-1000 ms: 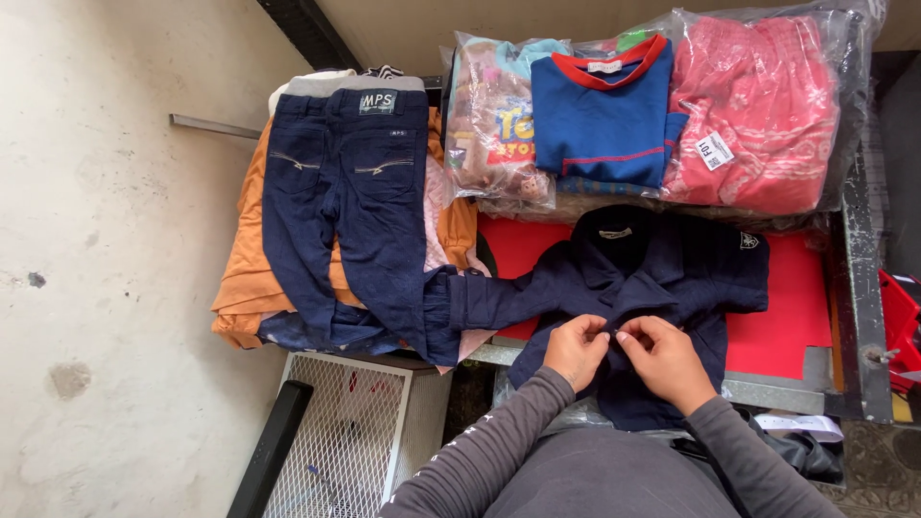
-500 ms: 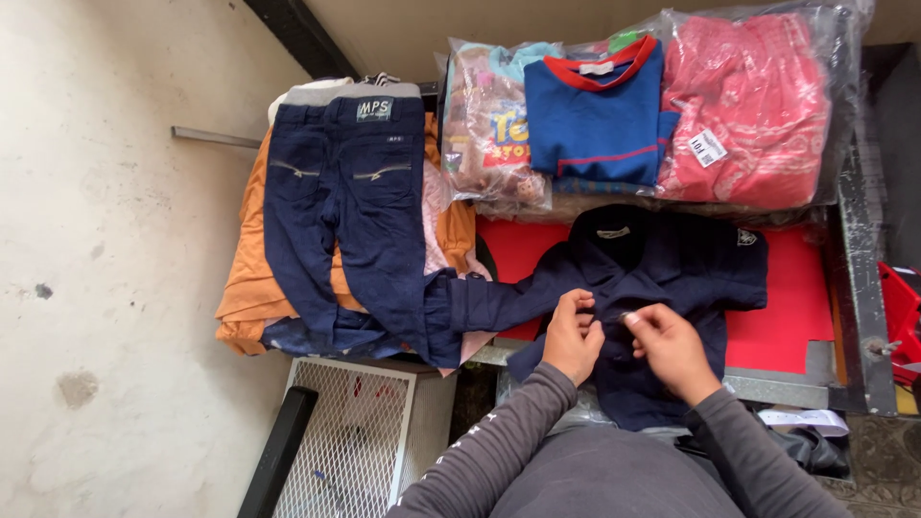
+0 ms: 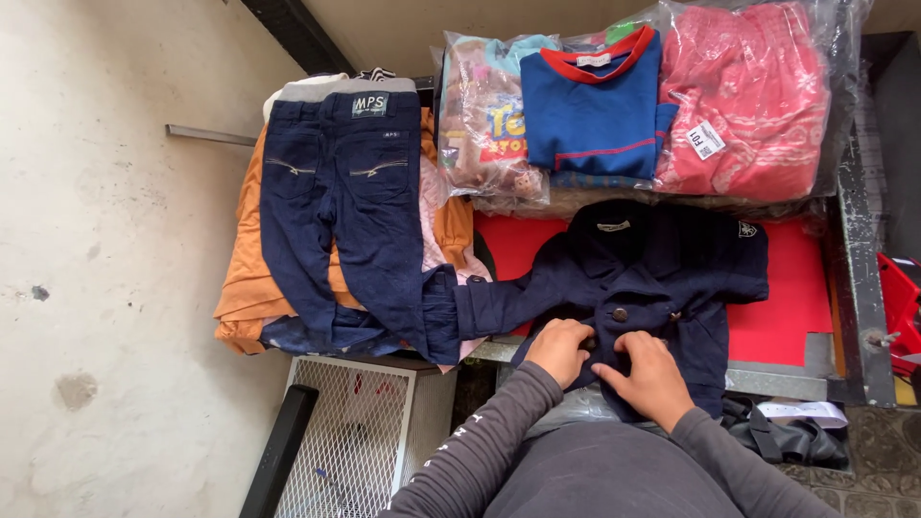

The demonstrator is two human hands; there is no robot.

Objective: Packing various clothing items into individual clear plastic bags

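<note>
Nearest the camera, both grey-sleeved arms reach to the table's near edge. Left hand (image 3: pixel 558 347) and right hand (image 3: pixel 645 374) lie side by side, almost touching, fingers curled and pressed on the lower front of a navy jacket (image 3: pixel 652 278); whether they pinch cloth or a button there cannot be told. One button (image 3: pixel 620 314) shows just above the fingers.

Lying flat, front up, the jacket runs its long axis from near edge to far, collar toward the far side and hem hanging a little over the near edge. Its one spread sleeve stretches along the near edge toward the table's left end. It rests on a red sheet (image 3: pixel 787 293) covering the right part of the grey metal table (image 3: pixel 859 249).

Leftward, navy jeans (image 3: pixel 350 211) lie waistband far, legs near, on an orange garment (image 3: pixel 245 278) and other folded clothes. Along the far edge sit clear bags: a printed garment (image 3: pixel 487 125), a blue top with red trim (image 3: pixel 595 105), and a pink-red garment (image 3: pixel 758 101).

Below the table's left end stands a white mesh crate (image 3: pixel 336 432). A pale, stained concrete floor (image 3: pixel 106 259) fills the left side.
</note>
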